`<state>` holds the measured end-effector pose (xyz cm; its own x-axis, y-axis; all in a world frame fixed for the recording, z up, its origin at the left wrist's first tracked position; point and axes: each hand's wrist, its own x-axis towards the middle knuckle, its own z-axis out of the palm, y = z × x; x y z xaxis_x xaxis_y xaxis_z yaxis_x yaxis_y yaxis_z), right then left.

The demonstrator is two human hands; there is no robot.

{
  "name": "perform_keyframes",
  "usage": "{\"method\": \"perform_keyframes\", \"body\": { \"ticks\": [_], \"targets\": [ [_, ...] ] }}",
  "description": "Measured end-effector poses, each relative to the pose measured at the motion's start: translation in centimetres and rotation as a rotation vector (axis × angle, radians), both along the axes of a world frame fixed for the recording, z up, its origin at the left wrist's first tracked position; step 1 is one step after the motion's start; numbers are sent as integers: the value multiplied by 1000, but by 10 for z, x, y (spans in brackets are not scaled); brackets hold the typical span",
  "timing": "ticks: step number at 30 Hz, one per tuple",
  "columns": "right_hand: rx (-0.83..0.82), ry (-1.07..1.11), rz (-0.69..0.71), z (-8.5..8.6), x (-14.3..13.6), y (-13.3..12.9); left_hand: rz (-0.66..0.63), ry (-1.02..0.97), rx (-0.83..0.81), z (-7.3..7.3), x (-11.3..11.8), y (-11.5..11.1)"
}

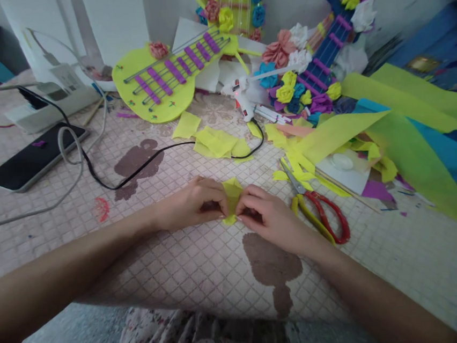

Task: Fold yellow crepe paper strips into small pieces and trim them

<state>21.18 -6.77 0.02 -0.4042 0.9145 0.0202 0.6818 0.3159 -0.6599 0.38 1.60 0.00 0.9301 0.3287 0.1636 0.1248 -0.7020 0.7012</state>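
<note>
A small yellow paper piece (232, 188) is between the two hands, at the near middle of the patterned tablecloth (172, 263). The left hand (195, 203) pinches its left side and the right hand (267, 211) its right side, thumb and fingertips brought together on each, the other fingers curled. It looks like crepe paper, so it should be very light, soft and stretchy, with little slip but easy to tear; a gentle fingertip grip near opposite edges suits it best. Just beyond lies a loose pile of yellow squares (215, 141), with the black cord (147, 162) of the glue gun (244, 102) running beside it. The scissors (314, 218) lie just beside the right hand, the closest obstacle on that side, and farther right sheets and offcuts crowd the table. The far left holds a phone (35, 159).
</note>
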Motion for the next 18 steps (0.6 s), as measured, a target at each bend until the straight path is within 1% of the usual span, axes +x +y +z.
{"method": "perform_keyframes", "body": {
  "ticks": [8, 15, 18],
  "targets": [
    [5, 16, -37, -3, -2, -3, -22, 11, -138, 1, -6, 7],
    [4, 25, -42, -4, -3, -3, -77, 46, -154, 3, -8, 12],
    [0, 21, -39, -3, -2, -3, -74, 35, -139, 4, -8, 12]
  ]
}}
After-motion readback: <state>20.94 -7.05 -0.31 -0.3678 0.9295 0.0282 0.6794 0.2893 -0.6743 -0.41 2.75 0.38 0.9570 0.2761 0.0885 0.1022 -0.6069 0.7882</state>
